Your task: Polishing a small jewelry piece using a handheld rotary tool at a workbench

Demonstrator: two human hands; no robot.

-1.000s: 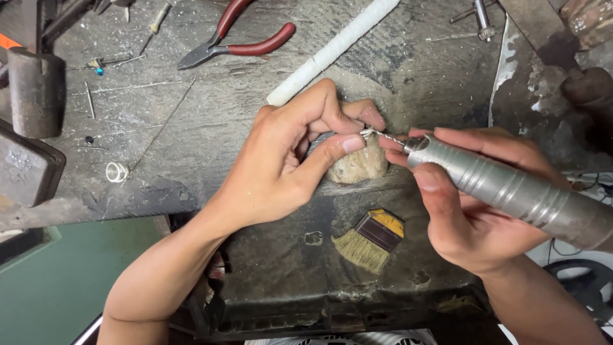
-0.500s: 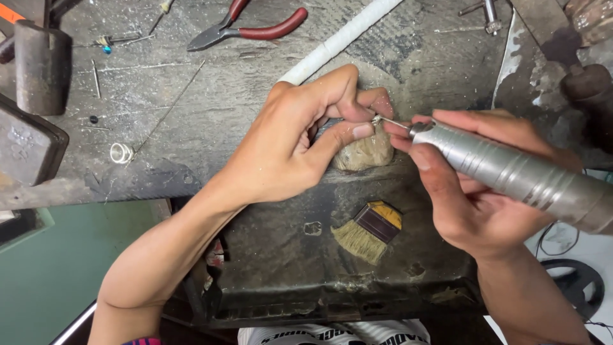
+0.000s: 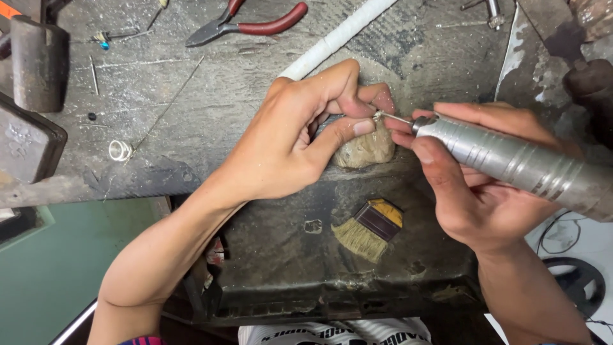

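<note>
— What is the left hand (image 3: 290, 137) gripping, there in the middle of the frame?

— Its thumb and fingertips are pinching together on a tiny workpiece (image 3: 375, 116), too small to make out, and they are pressing it down against the worn wooden bench peg (image 3: 365, 148). I judge the peg is serving as a rest, so the piece is not wandering under the tool.

— And the right hand (image 3: 469, 188)?

— It is wrapping closed around a ribbed silver rotary handpiece (image 3: 517, 163), holding it almost like a pen, low and slanting in from the right edge. The thin bit is meeting the pinched piece just at the left fingertips. The forefinger is lying along the nose of the tool, probably for steadiness.

— What is lying around them?

— Just below the hands a small brush (image 3: 369, 230) is sitting in the dark catch tray (image 3: 281, 268), likely kept there for sweeping filings. Above, a white wrapped rod (image 3: 332, 39) is running diagonally toward the top of the frame, with red-handled pliers (image 3: 252, 24) beside it at the upper centre. At the left a little wire ring (image 3: 119, 150) is resting on the scratched grey bench (image 3: 191, 96), and a dark metal block (image 3: 25, 147) is standing at the far left edge.
</note>
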